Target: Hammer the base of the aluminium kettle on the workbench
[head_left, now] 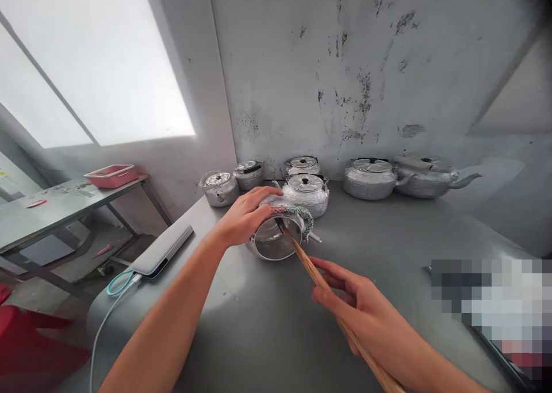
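Note:
A silver metal kettle (251, 245) lies tipped on its side on the grey table, its round open mouth facing me. My left hand (245, 216) grips its upper left side, with the thumb by the handle (304, 213) wrapped in pink and green cord. Its spout points to the right. In my right hand (360, 301) is a long wooden stick (314, 271), held between thumb and fingers. The stick's dark far end reaches inside the kettle's mouth; what exactly is fixed to that tip I cannot make out.
Close behind stands a lidded kettle (305, 196), with several more along the wall, among them a wide one (370, 180). A grey power bank (161, 252) with a cable lies on the table's left edge. A pink basket (111, 177) sits on another table. A pixelated patch hides the right edge.

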Action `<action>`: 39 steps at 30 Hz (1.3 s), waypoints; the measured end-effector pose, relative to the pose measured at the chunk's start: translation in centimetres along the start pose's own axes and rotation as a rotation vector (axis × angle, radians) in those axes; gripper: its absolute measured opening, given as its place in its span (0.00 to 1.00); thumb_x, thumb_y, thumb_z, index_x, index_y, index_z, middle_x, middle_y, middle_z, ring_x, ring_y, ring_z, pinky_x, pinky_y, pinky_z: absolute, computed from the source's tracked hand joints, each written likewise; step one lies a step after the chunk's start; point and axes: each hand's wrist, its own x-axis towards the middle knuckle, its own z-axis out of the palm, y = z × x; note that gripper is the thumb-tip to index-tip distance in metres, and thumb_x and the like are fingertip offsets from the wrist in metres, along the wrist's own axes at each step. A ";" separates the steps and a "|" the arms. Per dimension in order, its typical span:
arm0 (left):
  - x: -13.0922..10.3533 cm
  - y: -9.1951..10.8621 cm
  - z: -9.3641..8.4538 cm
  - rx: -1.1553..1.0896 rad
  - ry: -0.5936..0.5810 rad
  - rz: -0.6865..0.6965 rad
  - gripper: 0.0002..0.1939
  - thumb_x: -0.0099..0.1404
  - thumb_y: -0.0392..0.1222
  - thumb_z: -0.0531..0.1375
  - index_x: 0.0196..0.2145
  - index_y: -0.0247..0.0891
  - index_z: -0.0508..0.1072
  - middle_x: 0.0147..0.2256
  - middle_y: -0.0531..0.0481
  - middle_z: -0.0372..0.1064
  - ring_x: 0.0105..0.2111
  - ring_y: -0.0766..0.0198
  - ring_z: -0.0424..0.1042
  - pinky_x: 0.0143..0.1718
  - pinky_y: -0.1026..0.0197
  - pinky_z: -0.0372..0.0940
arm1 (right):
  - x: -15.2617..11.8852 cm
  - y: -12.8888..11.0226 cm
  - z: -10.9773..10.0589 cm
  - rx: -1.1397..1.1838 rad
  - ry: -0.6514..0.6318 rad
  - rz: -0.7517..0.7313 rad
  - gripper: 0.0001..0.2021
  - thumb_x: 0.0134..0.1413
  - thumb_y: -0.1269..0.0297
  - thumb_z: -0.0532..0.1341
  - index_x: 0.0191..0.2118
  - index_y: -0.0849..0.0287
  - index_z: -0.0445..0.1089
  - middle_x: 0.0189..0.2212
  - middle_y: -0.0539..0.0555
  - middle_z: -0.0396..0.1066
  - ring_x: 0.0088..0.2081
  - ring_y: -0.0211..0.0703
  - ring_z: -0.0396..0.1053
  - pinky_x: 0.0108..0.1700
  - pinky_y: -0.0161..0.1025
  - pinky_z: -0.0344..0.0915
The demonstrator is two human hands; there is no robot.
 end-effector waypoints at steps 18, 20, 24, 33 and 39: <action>3.2 3.2 0.6 0.322 -0.347 0.010 0.39 0.51 0.73 0.64 0.56 0.52 0.73 0.45 0.47 0.73 0.44 0.45 0.74 0.40 0.54 0.68 | 0.0 0.0 -0.1 -0.028 -0.052 -0.022 0.27 0.64 0.49 0.57 0.65 0.54 0.63 0.45 0.54 0.74 0.20 0.30 0.59 0.20 0.32 0.60; 3.7 3.6 0.7 0.318 -0.353 0.026 0.36 0.51 0.68 0.66 0.55 0.51 0.74 0.46 0.47 0.74 0.46 0.45 0.74 0.40 0.55 0.68 | 0.0 0.0 -0.1 -0.019 -0.037 -0.030 0.27 0.64 0.49 0.57 0.64 0.54 0.63 0.45 0.53 0.74 0.19 0.29 0.58 0.20 0.32 0.60; 4.5 3.9 0.9 0.270 -0.350 0.052 0.35 0.53 0.63 0.66 0.57 0.52 0.73 0.49 0.48 0.73 0.49 0.45 0.72 0.46 0.54 0.67 | 0.2 0.0 -0.2 -0.009 0.006 -0.038 0.28 0.64 0.49 0.56 0.65 0.56 0.61 0.44 0.53 0.73 0.16 0.26 0.56 0.20 0.33 0.61; 5.6 3.3 1.5 0.259 -0.464 -0.031 0.37 0.54 0.68 0.63 0.59 0.56 0.68 0.55 0.49 0.66 0.51 0.51 0.70 0.52 0.55 0.64 | 0.9 0.5 -0.2 -0.002 0.050 -0.007 0.27 0.64 0.49 0.57 0.63 0.55 0.62 0.43 0.53 0.73 0.16 0.28 0.57 0.19 0.34 0.60; 5.6 3.4 1.9 0.257 -0.428 -0.061 0.38 0.54 0.74 0.60 0.58 0.56 0.69 0.54 0.52 0.68 0.51 0.50 0.69 0.51 0.55 0.63 | 1.0 0.7 -0.2 -0.013 0.040 -0.020 0.28 0.63 0.47 0.58 0.63 0.56 0.62 0.41 0.52 0.73 0.17 0.28 0.56 0.19 0.34 0.60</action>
